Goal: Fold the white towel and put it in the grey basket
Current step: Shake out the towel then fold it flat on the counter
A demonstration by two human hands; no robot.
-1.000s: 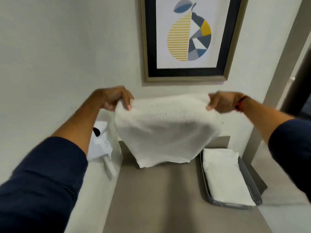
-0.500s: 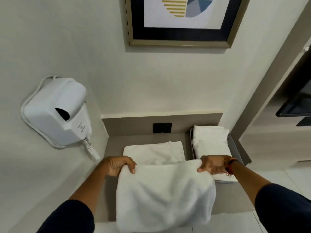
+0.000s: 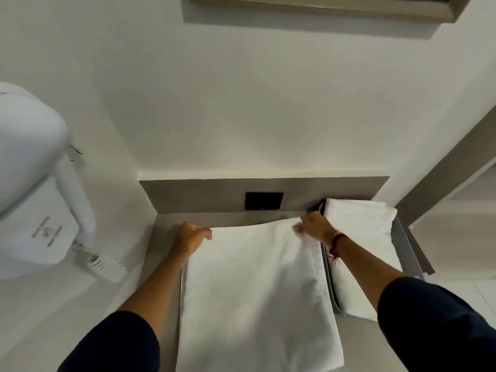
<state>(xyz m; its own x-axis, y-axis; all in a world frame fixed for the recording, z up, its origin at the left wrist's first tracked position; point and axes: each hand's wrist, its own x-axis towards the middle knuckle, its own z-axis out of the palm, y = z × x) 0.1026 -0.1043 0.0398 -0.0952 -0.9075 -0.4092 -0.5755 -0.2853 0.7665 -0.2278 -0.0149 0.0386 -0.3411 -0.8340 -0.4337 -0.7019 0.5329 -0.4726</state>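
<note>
The white towel (image 3: pixel 255 291) lies flat on the grey counter (image 3: pixel 163 264), folded over into a long rectangle that reaches the near edge. My left hand (image 3: pixel 189 236) pinches its far left corner. My right hand (image 3: pixel 312 226) grips the far right corner, with the cloth bunched under the fingers. The grey basket (image 3: pixel 405 248) stands to the right of the towel against the back wall. A folded white towel (image 3: pixel 362 237) fills the basket, and my right forearm crosses over it.
A white wall-mounted hair dryer (image 3: pixel 32 167) with a coiled cord (image 3: pixel 107 265) hangs on the left wall. A black socket plate (image 3: pixel 264 200) sits in the grey backsplash. The bottom of a picture frame (image 3: pixel 322 9) shows at the top.
The towel was held up in the air, then brought down and laid over the counter. Both hands moved toward the back wall with its far edge. The view tilted downward.
</note>
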